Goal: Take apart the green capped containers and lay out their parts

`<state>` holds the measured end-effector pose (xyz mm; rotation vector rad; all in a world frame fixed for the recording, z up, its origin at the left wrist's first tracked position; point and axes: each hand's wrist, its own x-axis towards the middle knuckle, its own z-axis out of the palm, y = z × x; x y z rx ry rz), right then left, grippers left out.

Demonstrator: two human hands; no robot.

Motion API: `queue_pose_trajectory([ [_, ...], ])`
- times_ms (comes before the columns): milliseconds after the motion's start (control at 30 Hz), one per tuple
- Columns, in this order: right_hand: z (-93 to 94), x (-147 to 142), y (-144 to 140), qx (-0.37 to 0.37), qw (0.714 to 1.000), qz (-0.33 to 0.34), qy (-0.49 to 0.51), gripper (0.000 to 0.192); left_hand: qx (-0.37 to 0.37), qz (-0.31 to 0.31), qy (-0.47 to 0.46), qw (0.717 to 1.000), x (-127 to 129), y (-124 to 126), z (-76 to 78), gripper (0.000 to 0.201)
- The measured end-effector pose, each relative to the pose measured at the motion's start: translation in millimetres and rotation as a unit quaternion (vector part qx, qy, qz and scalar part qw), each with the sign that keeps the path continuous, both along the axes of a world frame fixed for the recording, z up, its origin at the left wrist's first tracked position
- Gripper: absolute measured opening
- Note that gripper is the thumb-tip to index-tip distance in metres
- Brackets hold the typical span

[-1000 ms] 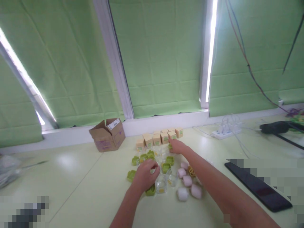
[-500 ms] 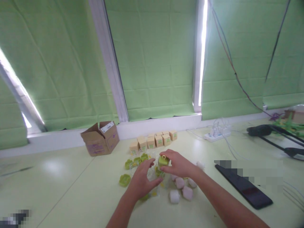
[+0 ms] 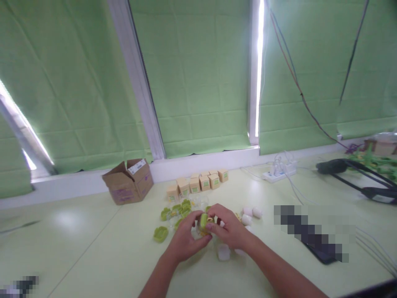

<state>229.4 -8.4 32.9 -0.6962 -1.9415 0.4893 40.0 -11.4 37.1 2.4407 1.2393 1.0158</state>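
Between my hands, low over the table, is a small green-lidded container with a yellow loop on its top, now tipped onto its side. My left hand curls round it from the left, thumb underneath. From the right, my right hand pinches near the loop with thumb and fingers; the fingers hide much of the container. Green flower-shaped pieces and clear plastic parts lie left of and beyond my hands. Several white and pale pink rounded pieces lie to the right, some partly covered by my right arm.
Small tan boxes with green labels stand in rows behind my hands. An open cardboard box stands at the back left. Rightward are a white power strip with cables, a dark flat slab and a black strapped device.
My left hand has closed in and taken hold of the container, which my right hand held upright before. The container has moved slightly left and down and tipped over.
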Motion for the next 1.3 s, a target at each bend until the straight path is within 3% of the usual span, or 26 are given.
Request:
queue_pose_trajectory([
  [267, -2.9, 1.5, 3.5, 0.037, 0.998, -0.026, -0.041, 0.01, -0.025, -0.004, 0.01, 1.0, 1.1, 4.2, -9.2, 0.059],
  [400, -2.2, 2.8, 3.1, 0.041, 0.997, -0.039, -0.052, 0.012, -0.01, -0.001, 0.014, 1.0, 1.7, 5.7, -9.3, 0.054],
  [633, 3.8, 8.6, 3.4, 0.015, 0.998, -0.063, -0.01, 0.015, -0.005, 0.024, 0.052, 0.998, -1.1, 6.8, -5.9, 0.052],
  [900, 5.6, 22.6, 12.9, -0.059, 0.984, -0.122, 0.113, 0.024, -0.078, -0.061, 0.065, 0.993, -7.8, 0.8, 1.7, 0.049],
  [1067, 7.0, 26.8, 15.8, -0.066, 0.98, -0.13, 0.133, 0.024, -0.083, -0.117, 0.089, 0.986, -10.1, 1.3, 3.6, 0.048],
  [1300, 6.3, 27.2, 18.0, -0.078, 0.978, -0.137, 0.134, 0.025, -0.083, -0.119, 0.113, 0.983, -12.0, 2.9, 0.9, 0.055],
])
